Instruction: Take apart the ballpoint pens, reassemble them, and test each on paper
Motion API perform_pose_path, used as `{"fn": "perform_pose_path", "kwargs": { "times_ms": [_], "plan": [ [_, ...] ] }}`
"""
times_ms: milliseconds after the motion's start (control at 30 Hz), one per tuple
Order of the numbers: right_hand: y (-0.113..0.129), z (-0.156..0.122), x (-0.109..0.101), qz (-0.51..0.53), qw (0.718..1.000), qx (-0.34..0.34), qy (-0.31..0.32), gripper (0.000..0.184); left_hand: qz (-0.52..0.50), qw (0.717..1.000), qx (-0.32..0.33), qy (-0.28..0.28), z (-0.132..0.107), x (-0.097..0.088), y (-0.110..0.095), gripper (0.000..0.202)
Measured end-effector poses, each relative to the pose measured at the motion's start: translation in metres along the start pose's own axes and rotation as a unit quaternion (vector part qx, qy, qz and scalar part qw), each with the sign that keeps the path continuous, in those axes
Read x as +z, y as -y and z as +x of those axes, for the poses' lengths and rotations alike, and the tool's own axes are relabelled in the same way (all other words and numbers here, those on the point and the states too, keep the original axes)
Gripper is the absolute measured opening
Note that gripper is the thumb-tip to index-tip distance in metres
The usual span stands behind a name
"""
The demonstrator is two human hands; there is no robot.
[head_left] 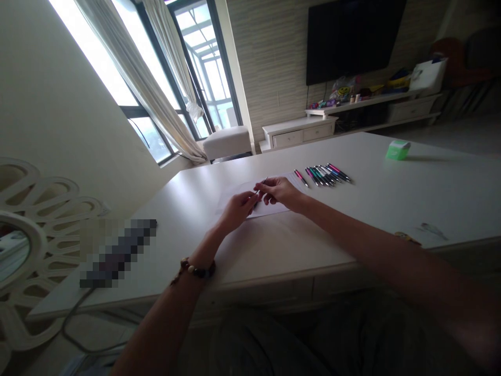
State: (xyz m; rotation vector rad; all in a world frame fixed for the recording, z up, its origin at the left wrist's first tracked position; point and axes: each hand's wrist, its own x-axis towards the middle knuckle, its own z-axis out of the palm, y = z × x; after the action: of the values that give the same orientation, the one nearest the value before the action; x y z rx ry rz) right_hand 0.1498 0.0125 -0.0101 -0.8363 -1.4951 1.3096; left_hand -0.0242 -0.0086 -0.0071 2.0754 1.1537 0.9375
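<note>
My left hand (238,210) and my right hand (278,190) meet above a white sheet of paper (272,208), and a slim dark pen (260,191) stands between their fingers. Both hands seem to pinch it, though the fingers hide much of its barrel. A beaded bracelet (195,269) circles my left wrist. Just beyond my right hand, several metallic pens in pink, teal and purple (324,175) lie side by side on the white table (430,201). Farther right sits a small green box (398,150).
A pixelated, unreadable object (117,253) lies at the table's near left, and a cable (74,324) hangs below that edge. A round mirror (15,250) stands at the left. Behind the table are a white stool (227,142) and a white cabinet (299,132).
</note>
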Motion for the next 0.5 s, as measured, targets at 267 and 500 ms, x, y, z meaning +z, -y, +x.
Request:
{"fn": "perform_pose_path", "kwargs": {
  "times_ms": [267, 500],
  "plan": [
    [-0.002, 0.005, -0.036, -0.155, 0.977, 0.049, -0.141, 0.041, -0.044, 0.993, -0.046, -0.103, 0.007, -0.005, 0.016, 0.039],
    [-0.012, 0.007, -0.038, -0.317, 0.938, 0.085, -0.110, 0.035, -0.068, 0.980, -0.128, -0.139, 0.008, -0.012, 0.025, 0.048]
  ]
}}
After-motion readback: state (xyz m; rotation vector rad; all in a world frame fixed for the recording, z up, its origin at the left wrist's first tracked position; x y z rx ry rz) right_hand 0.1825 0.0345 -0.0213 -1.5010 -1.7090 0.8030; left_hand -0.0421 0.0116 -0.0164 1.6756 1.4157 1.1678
